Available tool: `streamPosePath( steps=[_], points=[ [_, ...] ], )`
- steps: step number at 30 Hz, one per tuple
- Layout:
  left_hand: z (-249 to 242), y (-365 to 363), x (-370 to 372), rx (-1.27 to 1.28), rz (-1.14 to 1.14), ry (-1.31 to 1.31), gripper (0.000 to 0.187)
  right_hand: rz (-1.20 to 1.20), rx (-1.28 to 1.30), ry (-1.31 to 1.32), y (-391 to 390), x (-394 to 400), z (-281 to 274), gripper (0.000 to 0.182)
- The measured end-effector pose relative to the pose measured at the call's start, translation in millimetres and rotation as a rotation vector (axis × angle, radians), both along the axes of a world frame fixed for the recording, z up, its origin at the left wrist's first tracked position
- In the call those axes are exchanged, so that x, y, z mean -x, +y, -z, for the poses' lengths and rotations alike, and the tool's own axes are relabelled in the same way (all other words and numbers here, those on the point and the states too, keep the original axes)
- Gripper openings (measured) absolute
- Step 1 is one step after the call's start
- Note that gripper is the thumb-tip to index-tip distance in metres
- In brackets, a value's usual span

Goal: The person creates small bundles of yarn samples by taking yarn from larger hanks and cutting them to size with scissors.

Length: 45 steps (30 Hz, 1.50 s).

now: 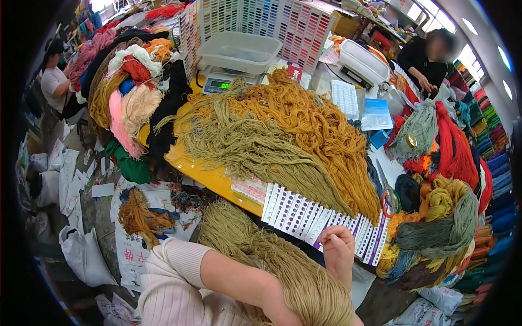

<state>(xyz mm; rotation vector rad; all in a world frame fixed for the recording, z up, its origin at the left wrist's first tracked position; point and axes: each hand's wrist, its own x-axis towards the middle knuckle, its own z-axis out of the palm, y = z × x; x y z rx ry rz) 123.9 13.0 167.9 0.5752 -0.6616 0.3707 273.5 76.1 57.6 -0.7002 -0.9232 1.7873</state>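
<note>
A thick hank of beige-olive yarn [304, 271] runs from the table's front edge down to my lap and over my right forearm. My left forearm crosses in front from the left. At its end my left hand [281, 308] is pressed against the hank, its fingers hidden behind the strands and the frame's lower edge. My right hand [338, 247] rises beyond the hank with its fingers curled in; whatever lies inside them, if anything, does not show. Just past it lie white shade cards [304, 220] with rows of dark dots, partly under olive yarn [261, 144] and golden-brown yarn [321, 122].
Red-orange-handled scissors [389, 198] lie right of the golden yarn. A digital scale [223, 84] bears a clear plastic tub [239, 51] before colour charts [261, 19]. Yarn heaps [130, 92] flank the yellow tabletop [190, 163]. Two other people work at left and back right.
</note>
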Motion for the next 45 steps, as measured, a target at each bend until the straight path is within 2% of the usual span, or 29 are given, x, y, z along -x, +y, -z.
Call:
streamPosePath(
  steps=[10,13,45],
  points=[
    [-5,-3,-4,0.076,0.062,-0.006,0.065,-0.002,0.01,-0.007,-1,0,2,0.008],
    [-3,-4,-6,0.028,0.0,-0.019,0.066,-0.009,0.015,-0.004,-1,0,2,0.008],
    [-8,2,-10,0.001,0.067,0.037,0.057,0.015,0.062,-0.009,-2,-4,11,0.008]
  ],
)
